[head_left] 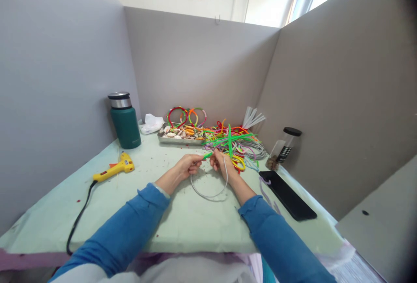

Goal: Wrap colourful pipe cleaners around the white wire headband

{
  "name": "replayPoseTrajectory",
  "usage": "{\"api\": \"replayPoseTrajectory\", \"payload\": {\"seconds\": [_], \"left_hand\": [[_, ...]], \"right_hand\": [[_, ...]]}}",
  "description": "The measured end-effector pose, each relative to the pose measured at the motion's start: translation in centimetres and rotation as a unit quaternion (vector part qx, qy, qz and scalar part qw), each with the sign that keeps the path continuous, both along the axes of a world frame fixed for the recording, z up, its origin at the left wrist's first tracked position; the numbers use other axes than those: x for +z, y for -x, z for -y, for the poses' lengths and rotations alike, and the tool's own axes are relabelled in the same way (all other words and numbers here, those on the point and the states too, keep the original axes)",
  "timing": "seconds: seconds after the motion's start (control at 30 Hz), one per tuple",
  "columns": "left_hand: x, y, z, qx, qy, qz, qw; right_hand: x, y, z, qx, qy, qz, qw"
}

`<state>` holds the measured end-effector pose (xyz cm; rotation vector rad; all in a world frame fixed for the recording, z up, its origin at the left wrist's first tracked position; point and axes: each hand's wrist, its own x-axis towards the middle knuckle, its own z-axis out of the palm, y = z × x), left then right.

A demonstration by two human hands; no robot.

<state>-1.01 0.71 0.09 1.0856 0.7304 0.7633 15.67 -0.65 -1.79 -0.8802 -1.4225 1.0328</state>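
On the left, a yellow glue gun (114,169) is lying on the pale green tablecloth (189,231), its black cord (79,221) trailing toward the near edge. Behind it, a dark green bottle (126,127) is standing upright. Farther right, crumpled white tissue (153,123) is resting beside a metal tray (181,142) holding shells (172,135), with colourful wrapped hoops (177,108) standing at its back. At centre, the left hand (191,164) is pinching one end of a green strip (207,155); the right hand (220,161), just beside it, is pinching the other end. The strip is sitting at the top of a thin grey hoop (226,178), which is hanging below and between the hands. Beyond the right hand, multicoloured fuzzy stems (230,137) are lying heaped, white sticks (251,119) fanning out behind. At far right, a black-lidded jar (284,147) is standing behind a black phone (288,196), which is lying flat.
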Motion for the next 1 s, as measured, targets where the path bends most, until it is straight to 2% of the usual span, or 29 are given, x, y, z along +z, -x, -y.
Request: {"api": "replayPoseTrajectory", "payload": {"seconds": [0.13,0.5,0.67,0.83,1.0], "left_hand": [[-0.18,0.12,-0.28,-0.007,0.021,0.020,1.000],[-0.10,0.15,-0.40,-0.040,0.066,0.041,0.996],[0.08,-0.08,0.09,-0.026,0.030,0.030,0.999],[0.04,-0.06,0.37,-0.040,0.004,0.023,0.999],[-0.13,0.17,0.23,-0.051,0.009,0.010,0.999]], "right_hand": [[0.08,0.01,-0.01,0.000,0.016,-0.004,1.000],[0.18,0.37,0.51,0.006,-0.014,0.027,1.000],[0.63,0.28,0.61,-0.010,-0.010,0.008,1.000],[0.64,-0.07,0.24,-0.036,-0.010,-0.025,0.999],[0.74,0.07,0.22,-0.022,-0.005,-0.016,1.000]]}}
